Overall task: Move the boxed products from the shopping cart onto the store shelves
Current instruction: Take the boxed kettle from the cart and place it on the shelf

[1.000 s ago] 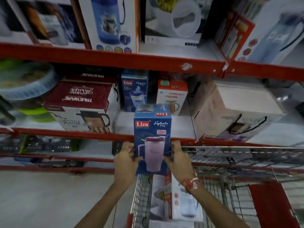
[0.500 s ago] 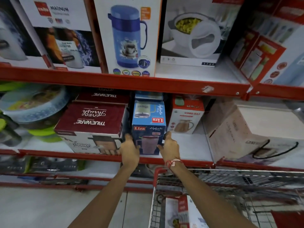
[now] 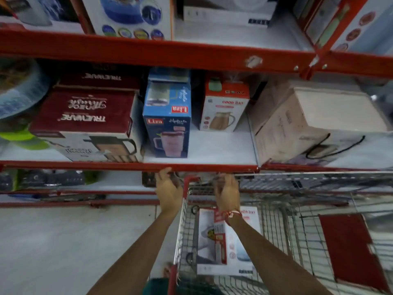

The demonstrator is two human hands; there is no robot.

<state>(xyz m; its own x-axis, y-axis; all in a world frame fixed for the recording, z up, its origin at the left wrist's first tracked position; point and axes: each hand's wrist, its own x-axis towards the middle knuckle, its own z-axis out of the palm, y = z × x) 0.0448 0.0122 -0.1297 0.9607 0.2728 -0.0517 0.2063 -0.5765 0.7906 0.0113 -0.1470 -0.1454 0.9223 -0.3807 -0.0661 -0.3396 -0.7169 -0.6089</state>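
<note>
A blue Liza tumbler box (image 3: 169,126) stands upright on the middle shelf (image 3: 212,150), beside a maroon Trueware box (image 3: 85,116) and in front of another blue box. My left hand (image 3: 169,190) and my right hand (image 3: 226,192) hover empty just below the shelf's red front rail, fingers loosely apart, above the front of the wire shopping cart (image 3: 297,220). A white and red boxed product (image 3: 225,241) lies flat in the cart under my right wrist.
A white Good Day jug box (image 3: 223,109) stands to the right of the blue box, then a large pale carton (image 3: 319,124). Big boxes fill the top shelf (image 3: 136,15). A red flap (image 3: 350,252) sits in the cart. Lower shelves hold dark items.
Both hands carried the blue Liza box up from the cart, set it on the middle shelf and let go. They have now drawn back below the shelf rail.
</note>
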